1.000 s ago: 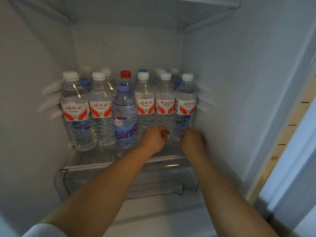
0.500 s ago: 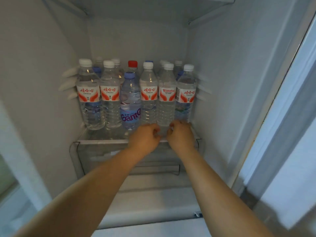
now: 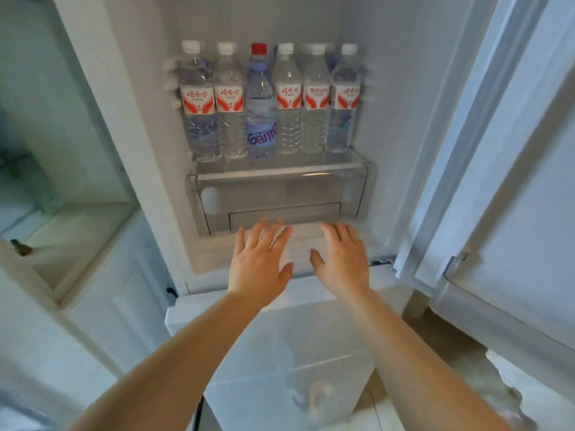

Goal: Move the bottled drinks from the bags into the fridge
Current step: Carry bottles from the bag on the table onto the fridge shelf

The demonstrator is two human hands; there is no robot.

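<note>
Head view. Fridge open, door swung out at right. On the glass shelf, a front row of six upright bottled drinks, touching or just beside one another: from the left, two clear bottles with red-and-white labels and white caps; then a blue-tinted bottle with a purple-lettered label, the red cap above it perhaps belonging to a bottle behind, the blur leaving this unsettled; then three more red-and-white-labelled bottles with white caps. More caps partly visible behind the row. Below the shelf, a clear drawer, closed.

Left hand held out in front of the fridge, below the drawer, palm down, fingers straight and spread, holding nothing. Right hand just beside it, apart from it, likewise spread flat with nothing in it. Both well clear of the bottles. Lower compartment front beneath the forearms, pale and blurred.
</note>
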